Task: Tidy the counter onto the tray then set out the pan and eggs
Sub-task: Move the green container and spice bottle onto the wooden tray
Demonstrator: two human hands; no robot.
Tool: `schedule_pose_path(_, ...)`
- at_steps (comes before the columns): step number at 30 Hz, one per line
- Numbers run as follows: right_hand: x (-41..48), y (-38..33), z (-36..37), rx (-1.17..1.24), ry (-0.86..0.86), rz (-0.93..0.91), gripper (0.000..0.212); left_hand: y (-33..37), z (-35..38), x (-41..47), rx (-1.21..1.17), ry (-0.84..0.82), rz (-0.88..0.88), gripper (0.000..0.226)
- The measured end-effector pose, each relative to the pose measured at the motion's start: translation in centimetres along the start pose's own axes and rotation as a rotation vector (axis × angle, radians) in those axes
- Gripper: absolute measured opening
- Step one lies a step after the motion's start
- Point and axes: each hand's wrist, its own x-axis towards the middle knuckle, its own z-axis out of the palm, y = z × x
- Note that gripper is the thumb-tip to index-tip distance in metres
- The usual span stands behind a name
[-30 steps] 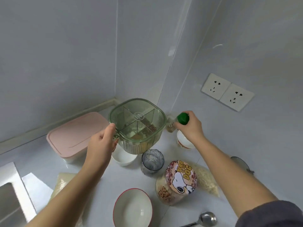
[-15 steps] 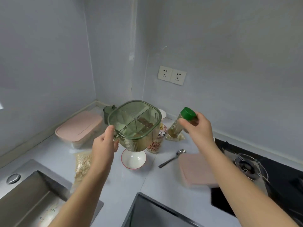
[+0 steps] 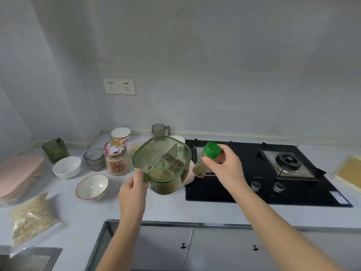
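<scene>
Container [image 3: 162, 163], translucent green, beside green-capped spice jar [image 3: 201, 165]

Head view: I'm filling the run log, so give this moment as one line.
left hand: holds green divided container | right hand: holds green-capped spice jar | both held up near gas stove

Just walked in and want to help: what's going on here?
A person is tidying the counter. The left hand holds a green divided container by its handle, off the counter; the right hand grips a green-capped spice bottle beside it, near the hob. Bowls, cups and a jar stand on the counter to the left.
</scene>
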Motion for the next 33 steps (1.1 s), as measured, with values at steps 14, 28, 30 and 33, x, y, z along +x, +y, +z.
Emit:
schedule_pose_path(14, -4.6, 11.1, -31.0, -0.149, 0.244, 0.121, 0.039, -1.4, 26.4, -17.8, 0.025, -0.347, -0.013, 0.045)
schedule_pose_path(28, 0.0, 22.0, -53.6, -0.275, 0.618, 0.311, 0.038, -2.6, 56.5, -21.8, -0.019, -0.723, -0.057, 0.040)
schedule_pose_path(30, 1.2, 23.0, -56.8, -0.315, 0.651, 0.334, 0.038, -2.7, 61.3, -22.4, -0.044, -0.784, -0.066, 0.038)
schedule_pose_path(33, 2.4, 24.3, -59.8, -0.350, 0.684, 0.362, 0.037, -3.2, 66.3, -23.1, -0.057, -0.840, -0.088, 0.037)
